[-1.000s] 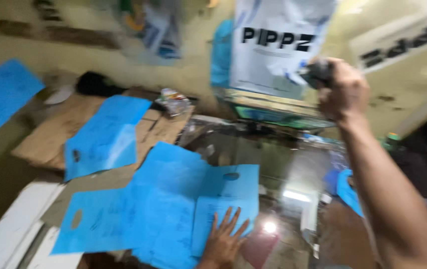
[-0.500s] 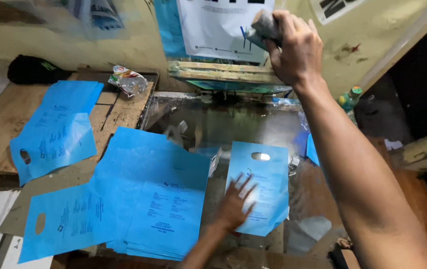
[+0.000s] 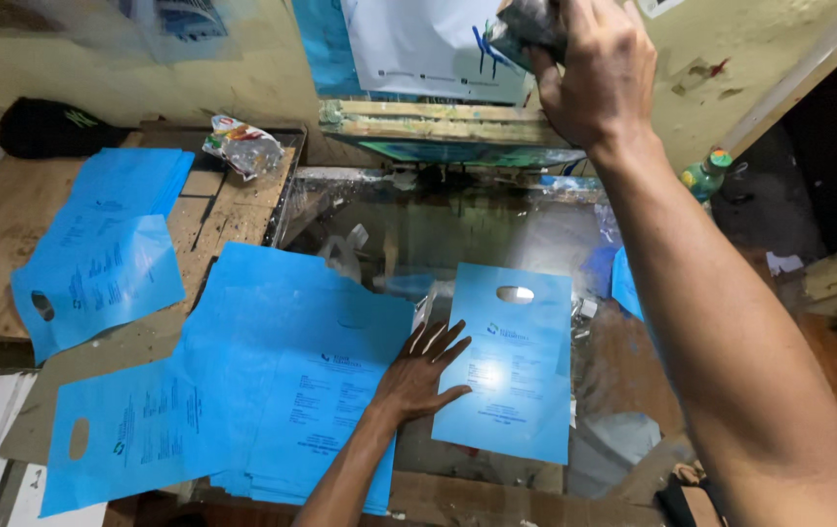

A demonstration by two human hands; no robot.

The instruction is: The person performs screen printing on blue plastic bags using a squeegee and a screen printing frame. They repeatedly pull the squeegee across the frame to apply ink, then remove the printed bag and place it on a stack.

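Two hands: left [image 3: 423, 371] flat, fingers spread, on a blue bag [image 3: 516, 366]; right [image 3: 594, 68] grips a grey rag [image 3: 526, 24].

Bright blue bags [image 3: 511, 366] with dark blue print lay at centre frame; a white sheet [image 3: 428, 44] hung upper centre, blue-streaked.

Flat blue die-cut-handle bag [image 3: 511, 366] on glass

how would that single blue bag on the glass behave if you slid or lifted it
The blue bag looks thin and flat, so it would probably flop when lifted by its handle hole. On the shiny glass plate it likely slides easily; the left hand pressing its edge suggests that. It seems very light.
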